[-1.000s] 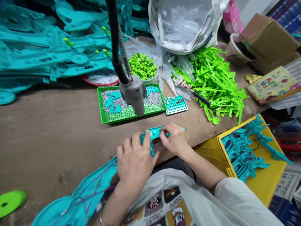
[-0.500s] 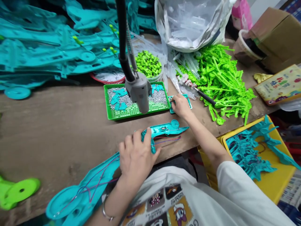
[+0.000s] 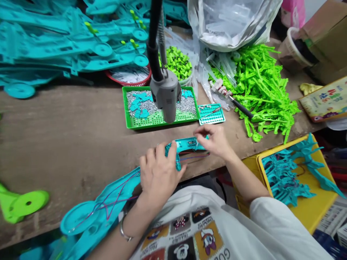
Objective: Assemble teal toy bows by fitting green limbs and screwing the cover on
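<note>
A long teal plastic shell [image 3: 115, 195] with red and blue wires along it lies across the front of the bench, its narrow end turned upward. My left hand [image 3: 161, 169] rests over it and presses it down, fingers spread apart. At the narrow end, my right hand [image 3: 213, 141] pinches something too small to make out, just above the shell's inside, where small metal parts show. Behind that hand is a small teal tray [image 3: 214, 118] with rows of round pieces and a thin tool lying across it.
A green basket [image 3: 159, 124] holds screws and teal pieces under a hanging grey electric screwdriver [image 3: 168, 97]. Bright green parts [image 3: 268, 94] are heaped at the right. A yellow crate [image 3: 300, 213] of teal parts stands beside me; teal shells [image 3: 67, 47] are stacked at back left.
My right hand has come back from the small teal tray to the shell's narrow end. The left hand stays on the shell. The whole view has shifted slightly.
</note>
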`<state>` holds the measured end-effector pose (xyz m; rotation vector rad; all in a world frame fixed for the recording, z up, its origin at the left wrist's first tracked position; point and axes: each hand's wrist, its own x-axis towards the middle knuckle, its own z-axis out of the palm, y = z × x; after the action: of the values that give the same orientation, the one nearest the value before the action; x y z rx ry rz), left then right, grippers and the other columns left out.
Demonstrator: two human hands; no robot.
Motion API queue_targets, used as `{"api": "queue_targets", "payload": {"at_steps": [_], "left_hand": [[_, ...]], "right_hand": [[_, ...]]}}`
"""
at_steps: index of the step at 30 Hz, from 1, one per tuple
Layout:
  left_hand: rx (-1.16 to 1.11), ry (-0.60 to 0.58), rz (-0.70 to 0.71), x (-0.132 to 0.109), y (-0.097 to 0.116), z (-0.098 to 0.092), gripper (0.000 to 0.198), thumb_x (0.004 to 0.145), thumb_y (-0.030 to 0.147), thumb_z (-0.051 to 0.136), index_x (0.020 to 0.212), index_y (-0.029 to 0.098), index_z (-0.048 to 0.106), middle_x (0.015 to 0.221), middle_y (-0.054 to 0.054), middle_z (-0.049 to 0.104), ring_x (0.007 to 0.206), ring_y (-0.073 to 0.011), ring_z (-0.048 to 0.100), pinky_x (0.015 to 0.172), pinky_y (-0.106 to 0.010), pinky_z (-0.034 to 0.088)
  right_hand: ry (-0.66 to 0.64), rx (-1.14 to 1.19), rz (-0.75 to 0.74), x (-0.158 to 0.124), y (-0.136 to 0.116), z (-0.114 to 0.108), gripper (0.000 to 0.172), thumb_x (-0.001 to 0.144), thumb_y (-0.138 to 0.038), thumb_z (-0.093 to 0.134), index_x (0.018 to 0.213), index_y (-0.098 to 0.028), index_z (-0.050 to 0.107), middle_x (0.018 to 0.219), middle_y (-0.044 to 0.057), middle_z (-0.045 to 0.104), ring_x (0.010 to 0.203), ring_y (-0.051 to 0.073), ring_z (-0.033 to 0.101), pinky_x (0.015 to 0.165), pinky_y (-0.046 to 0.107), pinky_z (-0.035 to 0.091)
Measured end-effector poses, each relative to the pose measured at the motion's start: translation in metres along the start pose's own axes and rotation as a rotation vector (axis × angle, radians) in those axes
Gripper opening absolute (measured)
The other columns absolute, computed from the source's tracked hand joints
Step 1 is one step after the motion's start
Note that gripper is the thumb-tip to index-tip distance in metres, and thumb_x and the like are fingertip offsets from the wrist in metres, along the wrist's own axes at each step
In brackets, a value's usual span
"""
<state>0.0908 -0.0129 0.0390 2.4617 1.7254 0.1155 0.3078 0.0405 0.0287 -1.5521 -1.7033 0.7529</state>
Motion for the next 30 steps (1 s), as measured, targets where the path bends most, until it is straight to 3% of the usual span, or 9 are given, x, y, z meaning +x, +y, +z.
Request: {"api": "queue_targets", "payload": {"at_steps": [4, 10, 16, 19, 22, 24, 27, 30], "left_hand": [[-0.057, 0.028, 0.008, -0.001, 0.0, 0.001, 0.07, 0.083, 0.039, 0.075, 0.145, 0.016, 0.053, 0.131, -0.021, 0.058, 0.111, -0.041, 0.054, 0.086, -0.049, 0.041], [-0.071, 0.062, 0.012, -0.001, 0.002, 0.001, 0.064, 0.084, 0.036, 0.073, 0.142, 0.016, 0.056, 0.129, -0.021, 0.06, 0.108, -0.04, 0.054, 0.083, -0.049, 0.041], [-0.09, 0.094, 0.02, 0.0, 0.001, 0.009, 0.059, 0.085, 0.031, 0.068, 0.142, 0.019, 0.058, 0.13, -0.019, 0.059, 0.108, -0.039, 0.054, 0.083, -0.048, 0.039], [-0.109, 0.097, 0.023, 0.002, -0.004, 0.016, 0.058, 0.086, 0.031, 0.066, 0.142, 0.019, 0.058, 0.129, -0.02, 0.06, 0.108, -0.0385, 0.054, 0.083, -0.047, 0.04], [-0.124, 0.097, 0.044, 0.006, -0.013, 0.023, 0.057, 0.087, 0.032, 0.065, 0.142, 0.018, 0.059, 0.127, -0.019, 0.06, 0.107, -0.0377, 0.054, 0.085, -0.048, 0.041], [-0.131, 0.095, 0.064, 0.009, -0.02, 0.029, 0.059, 0.086, 0.033, 0.066, 0.142, 0.018, 0.059, 0.128, -0.018, 0.06, 0.107, -0.0373, 0.055, 0.086, -0.048, 0.042], [-0.147, 0.082, 0.081, 0.014, -0.031, 0.038, 0.061, 0.086, 0.038, 0.068, 0.144, 0.021, 0.059, 0.129, -0.017, 0.06, 0.109, -0.037, 0.056, 0.088, -0.047, 0.043], [-0.166, 0.061, 0.096, 0.019, -0.042, 0.046, 0.063, 0.086, 0.042, 0.069, 0.145, 0.023, 0.058, 0.131, -0.016, 0.061, 0.111, -0.0367, 0.057, 0.089, -0.047, 0.044]], "right_hand": [[-0.059, 0.045, 0.113, -0.027, -0.012, 0.016, 0.014, 0.078, -0.018, 0.066, 0.085, -0.018, 0.078, 0.075, 0.0, 0.077, 0.063, 0.011, 0.066, 0.064, 0.023, 0.052], [-0.029, -0.047, 0.128, -0.024, -0.009, 0.024, 0.015, 0.077, -0.016, 0.065, 0.084, -0.018, 0.079, 0.071, 0.001, 0.074, 0.061, 0.013, 0.065, 0.065, 0.025, 0.051], [0.03, -0.429, 0.029, -0.032, -0.012, 0.04, 0.013, 0.084, -0.016, 0.061, 0.08, -0.018, 0.073, 0.075, 0.006, 0.069, 0.074, 0.019, 0.063, 0.074, 0.032, 0.05], [0.02, -0.474, -0.044, -0.046, -0.015, 0.047, 0.022, 0.094, -0.017, 0.053, 0.093, -0.016, 0.074, 0.086, 0.009, 0.067, 0.086, 0.022, 0.061, 0.083, 0.036, 0.05], [0.003, -0.532, -0.063, -0.061, -0.018, 0.051, 0.029, 0.1, -0.027, 0.054, 0.121, -0.019, 0.072, 0.11, 0.014, 0.067, 0.103, 0.027, 0.056, 0.091, 0.043, 0.047], [-0.017, -0.598, -0.046, -0.068, -0.019, 0.049, 0.038, 0.1, -0.035, 0.057, 0.134, -0.023, 0.066, 0.122, 0.014, 0.064, 0.109, 0.031, 0.053, 0.092, 0.049, 0.044], [-0.043, -0.54, -0.089, -0.07, -0.013, 0.033, 0.038, 0.101, -0.032, 0.055, 0.137, -0.025, 0.064, 0.13, 0.013, 0.061, 0.114, 0.03, 0.053, 0.096, 0.05, 0.045], [0.138, -0.383, -0.11, -0.072, 0.001, 0.004, 0.031, 0.098, -0.018, 0.053, 0.124, -0.025, 0.069, 0.125, 0.011, 0.062, 0.117, 0.026, 0.056, 0.1, 0.047, 0.047]]}}
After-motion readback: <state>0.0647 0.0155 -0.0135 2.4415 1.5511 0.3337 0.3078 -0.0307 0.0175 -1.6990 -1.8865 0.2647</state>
